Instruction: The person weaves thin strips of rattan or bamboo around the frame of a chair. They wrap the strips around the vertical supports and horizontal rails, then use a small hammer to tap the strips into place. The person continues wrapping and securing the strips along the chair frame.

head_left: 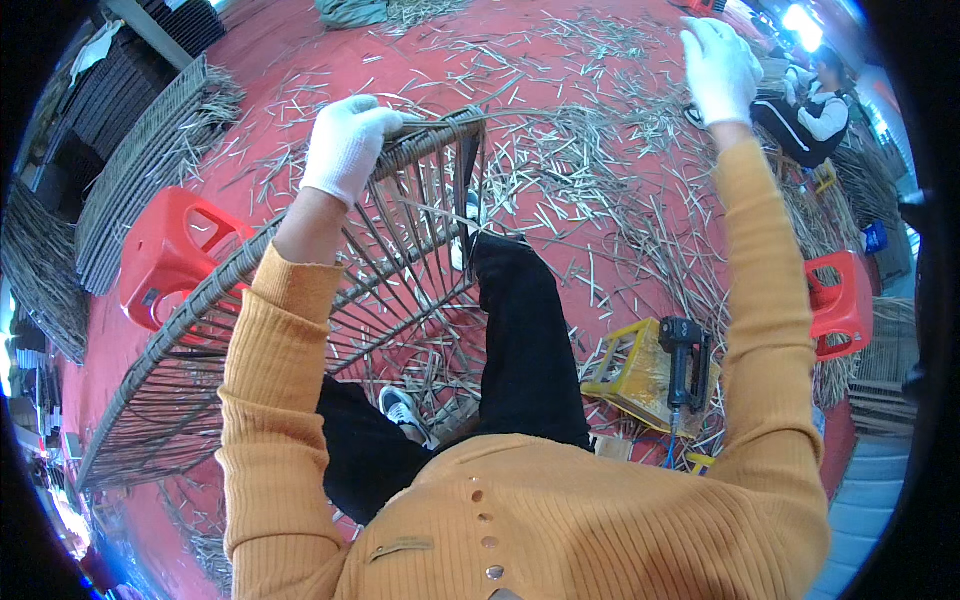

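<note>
A large frame of dark rods, its rim wrapped in brown wicker strands [180, 345], leans across my lap from the lower left to the upper middle. My left hand [348, 150], in a white knit glove, is closed on its upper rim near the corner. Loose strand ends stick out by the thumb and from that corner. My right hand [722, 72], also gloved, is raised at the upper right, well away from the frame. Its fingers look drawn together, slightly blurred; whatever they hold is not clear. My black-trousered leg [525, 330] is beside the frame.
Red stools stand left [165, 250] and right [840, 305]. A black pneumatic nail gun [682, 365] rests on a yellow stool [632, 375]. Cut strands [590, 170] litter the red floor. Stacked woven panels [150, 170] line the left. Another person [815, 120] sits at the upper right.
</note>
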